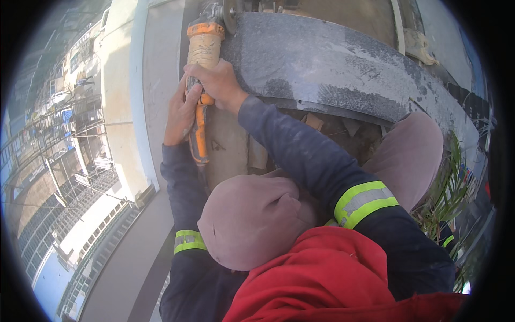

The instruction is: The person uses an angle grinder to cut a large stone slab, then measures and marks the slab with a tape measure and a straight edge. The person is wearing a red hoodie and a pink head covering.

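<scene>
An orange and tan angle grinder (205, 49), caked with dust, lies lengthwise between my two hands. My left hand (181, 114) is closed round its body from the left, near the rear handle. From the right, my right hand (219, 85) wraps over the same body a little farther forward. At the far end the grinder's disc (229, 17) is by the far left corner of a grey stone slab (322, 59). Whether the disc touches the slab I cannot tell. White dust and dark patches mark the slab's top.
Left of the grinder runs a pale ledge (161, 70), with a drop beyond it to buildings and scaffolding (59, 161). My bent knee (252, 220) is close below. Broken pieces (314, 122) lie under the slab's near edge. A leafy plant (448, 188) stands at the right.
</scene>
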Demonstrator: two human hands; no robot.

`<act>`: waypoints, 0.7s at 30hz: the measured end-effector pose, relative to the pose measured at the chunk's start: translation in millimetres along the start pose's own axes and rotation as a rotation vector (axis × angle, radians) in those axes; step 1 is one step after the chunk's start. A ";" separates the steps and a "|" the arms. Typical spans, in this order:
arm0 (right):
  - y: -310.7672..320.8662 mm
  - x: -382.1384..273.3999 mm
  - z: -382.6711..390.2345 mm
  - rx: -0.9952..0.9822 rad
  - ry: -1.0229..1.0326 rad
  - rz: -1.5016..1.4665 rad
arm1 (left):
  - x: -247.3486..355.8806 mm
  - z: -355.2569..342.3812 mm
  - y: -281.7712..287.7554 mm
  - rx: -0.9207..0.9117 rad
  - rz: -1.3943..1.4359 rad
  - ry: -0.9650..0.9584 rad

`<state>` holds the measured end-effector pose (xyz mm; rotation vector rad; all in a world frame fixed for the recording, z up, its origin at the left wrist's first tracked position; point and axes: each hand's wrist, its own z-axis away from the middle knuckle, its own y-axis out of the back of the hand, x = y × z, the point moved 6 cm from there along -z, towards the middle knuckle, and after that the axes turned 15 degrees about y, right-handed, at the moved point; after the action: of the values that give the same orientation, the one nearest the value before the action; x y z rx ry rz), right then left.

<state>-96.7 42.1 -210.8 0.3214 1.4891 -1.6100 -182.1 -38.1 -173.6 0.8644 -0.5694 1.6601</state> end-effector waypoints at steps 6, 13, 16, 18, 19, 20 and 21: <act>2.1 5.3 11.5 0.016 0.005 0.037 | 0.0 14.2 -3.1 0.038 -0.069 -0.014; -1.8 7.4 28.1 -0.005 0.018 0.093 | -10.7 30.2 5.3 0.080 -0.109 -0.016; 0.2 10.4 26.4 -0.003 0.031 0.075 | -10.9 28.9 2.6 0.061 -0.063 -0.013; 1.3 12.1 23.4 -0.004 0.037 0.062 | -5.9 28.5 0.6 0.096 -0.099 -0.036; 1.2 10.8 21.8 -0.006 0.041 0.059 | -3.3 28.0 -0.2 0.112 -0.115 -0.049; 1.2 9.4 20.3 -0.009 0.045 0.055 | -4.8 25.8 -0.2 0.097 -0.093 -0.028; 1.5 8.4 18.8 -0.008 0.042 0.045 | -6.8 23.1 0.5 0.082 -0.071 -0.008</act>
<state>-93.4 21.9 -213.2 0.3829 1.5094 -1.5700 -176.1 -59.7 -164.7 0.9401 -0.4737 1.6255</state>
